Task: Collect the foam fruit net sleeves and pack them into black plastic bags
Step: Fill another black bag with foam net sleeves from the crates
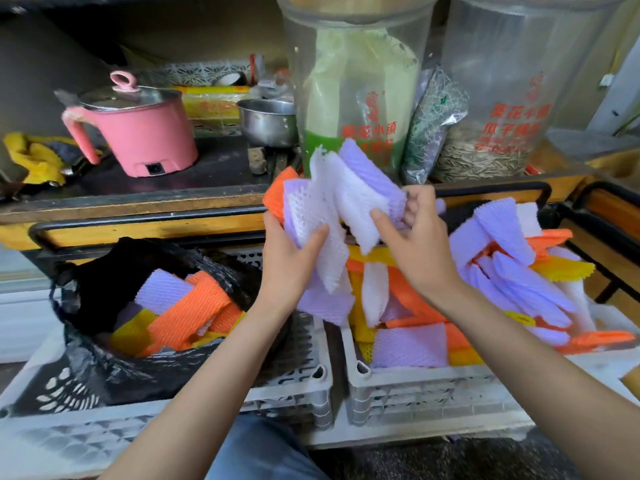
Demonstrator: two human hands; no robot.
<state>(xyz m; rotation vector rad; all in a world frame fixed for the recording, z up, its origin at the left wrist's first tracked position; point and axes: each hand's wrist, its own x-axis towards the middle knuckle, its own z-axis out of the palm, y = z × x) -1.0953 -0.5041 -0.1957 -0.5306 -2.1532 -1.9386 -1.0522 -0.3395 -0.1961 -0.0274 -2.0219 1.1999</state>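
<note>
The dark counter [138, 199] carries a pink electric pot [145, 133] at ten o'clock. The left hand [287, 258] and right hand [419, 251] both grip purple, white and orange foam net sleeves [332, 202] at centre; the black plastic bag [114, 368] at eight o'clock holds more.

The black bag [138, 372] is gaping open in the left crate [294, 393], leaving a way in from above onto packed sleeves [187, 313]. Heaped sleeves [502, 237] are crowding the right crate [415, 386], the held bunch [332, 209] is hanging over the gap between crates, and the black rail [138, 220], pink pot [145, 133] and clear jars [356, 81] are walling off the back.
</note>
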